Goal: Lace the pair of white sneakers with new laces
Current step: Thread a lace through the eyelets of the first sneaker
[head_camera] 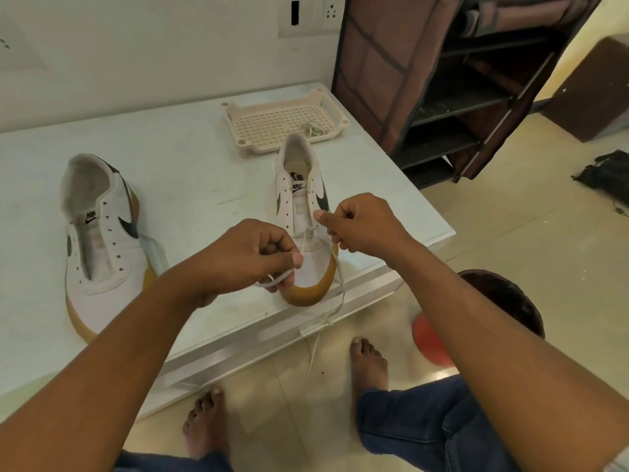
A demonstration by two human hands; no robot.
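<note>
- White tabletop (190,158) fills the view in front of you, set against a pale wall, with tiled floor and your bare feet below its near edge.
- Near that edge stands the working sneaker (299,199), toe pointing at you and heel away. Its long axis and both eyelet rows run straight away from your fingers.
- It is white with a dark swoosh on each side, a tan gum sole and a printed tongue label. Only the lowest eyelets carry the lace (343,287); the rows above look empty.
- Your left hand (252,257) sits over the toe cap, fingers curled, thumb and forefinger pinching one flat white strand.
- Your right hand (360,223) is just beside the sneaker's right flank, fingers curled round the other strand, thumb stretched toward the eyelets. That strand drops from under the hand and over the table edge toward the floor.
- The next free eyelets lie beyond both hands, toward the heel. Your right thumb is nearer to them, so that side likely threads next.
- A second sneaker (102,267), unlaced, stands well apart to your left, toe also toward you.
- Behind, a perforated plastic tray (231,124) holds a coiled spare lace (315,128).
</note>
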